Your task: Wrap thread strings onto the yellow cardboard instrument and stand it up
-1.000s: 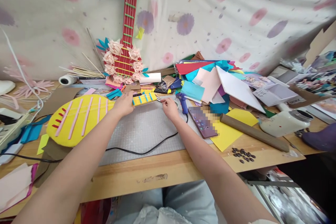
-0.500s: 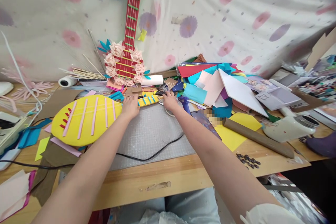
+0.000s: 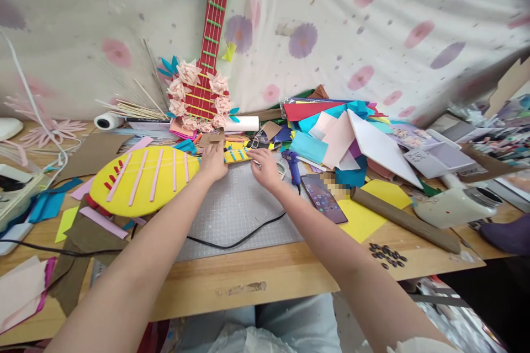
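A yellow handmade toy guitar [image 3: 136, 185] lies on its back, with pink strips across its body and blue strips across its neck. Thin pale strings run along it. My left hand [image 3: 214, 162] is closed around the neck close to the body and hides that part. At the neck's far end is my right hand [image 3: 265, 168], its fingers curled and pinched together at the tip. Whatever it pinches is too small to make out. Beneath both hands lies a grey cutting mat [image 3: 236, 212], crossed by a black cord [image 3: 248, 238].
A red toy guitar with paper flowers [image 3: 202, 94] leans on the back curtain. Right of my hands are a blue glue gun [image 3: 293, 166], a phone [image 3: 325, 198], a brown roll [image 3: 406, 220], small black pieces [image 3: 388, 255] and piled coloured sheets [image 3: 310, 146].
My right hand has come back from the clutter behind the mat to the neck's tip. The toy guitar's body has tilted or shifted slightly, with my left hand still on its neck.
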`<state>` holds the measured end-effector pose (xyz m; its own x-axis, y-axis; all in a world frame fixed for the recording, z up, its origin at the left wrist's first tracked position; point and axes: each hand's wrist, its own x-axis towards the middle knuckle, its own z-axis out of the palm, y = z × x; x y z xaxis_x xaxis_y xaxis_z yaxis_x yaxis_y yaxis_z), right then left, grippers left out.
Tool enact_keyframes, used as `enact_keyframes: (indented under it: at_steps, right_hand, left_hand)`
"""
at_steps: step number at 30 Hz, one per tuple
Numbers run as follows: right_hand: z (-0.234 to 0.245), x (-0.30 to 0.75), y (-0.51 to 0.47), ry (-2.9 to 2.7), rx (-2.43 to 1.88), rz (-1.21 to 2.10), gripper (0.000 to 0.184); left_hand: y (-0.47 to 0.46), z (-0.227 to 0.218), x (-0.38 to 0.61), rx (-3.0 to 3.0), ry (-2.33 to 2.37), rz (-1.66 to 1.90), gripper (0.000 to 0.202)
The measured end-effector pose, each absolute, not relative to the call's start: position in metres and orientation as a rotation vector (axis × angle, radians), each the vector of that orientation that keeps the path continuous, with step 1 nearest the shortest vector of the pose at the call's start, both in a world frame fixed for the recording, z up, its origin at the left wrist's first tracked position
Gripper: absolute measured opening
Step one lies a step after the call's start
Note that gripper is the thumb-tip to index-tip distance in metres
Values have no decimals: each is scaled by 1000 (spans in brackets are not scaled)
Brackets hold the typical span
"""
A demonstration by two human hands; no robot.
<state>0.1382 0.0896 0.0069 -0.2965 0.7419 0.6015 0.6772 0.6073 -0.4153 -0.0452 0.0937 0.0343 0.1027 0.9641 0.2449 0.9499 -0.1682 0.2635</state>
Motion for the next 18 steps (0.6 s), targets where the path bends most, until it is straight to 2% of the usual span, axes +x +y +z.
enact_keyframes:
  at_steps: [2,4,7,10,15,18]
  right_hand:
    - [3,134,70,-2095,-998,131,37]
    - [-2,130,56,-2132,-908,167,39]
    - [-8,124,40,-2205,-794,261,41]
    - [-10,118,27,-2260,-703,392,43]
    - [-9,113,9,-2232,-710,592,45]
    - [-7,117,3,-2245,-779,611,44]
  left_hand:
    - [89,34,-36,2221,1883,819,58]
    - [81,33,-27,1888,1746,981,43]
    - [68,36,-16,1270,1521,955,24]
    - [56,43,-15,998,1339,848,8]
    - [47,58,-27,666,1062,867,3]
    - [45,68,-45,707,1029,1041,12]
